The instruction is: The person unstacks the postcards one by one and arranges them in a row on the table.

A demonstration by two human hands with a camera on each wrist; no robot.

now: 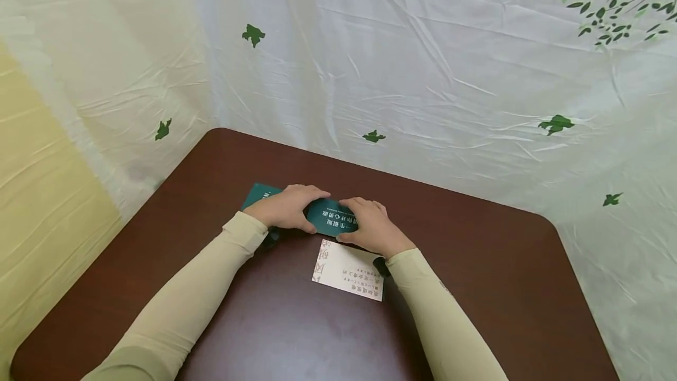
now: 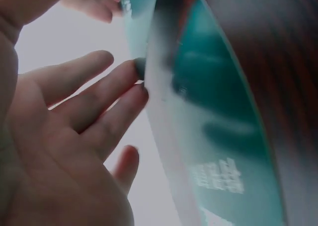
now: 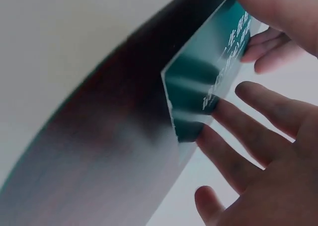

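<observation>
A dark green card (image 1: 332,217) with white printed characters lies between my two hands near the back of the table. My left hand (image 1: 288,207) spreads thumb and fingers at the card's left end. At its right end is my right hand (image 1: 372,225), thumb by the near edge and fingers by the far edge. In the right wrist view, extended fingertips touch the green card (image 3: 198,92) along its edge. A second green card (image 1: 259,191) lies partly hidden under my left hand; it shows larger in the left wrist view. Closer to me lies a white card (image 1: 349,269) with reddish characters.
The dark brown table (image 1: 465,287) has rounded back corners. A white curtain (image 1: 449,75) with green leaf prints hangs behind it, with a yellow stretch of cloth (image 1: 42,181) at the left. A small black device (image 1: 381,266) sits at my right wrist, beside the white card.
</observation>
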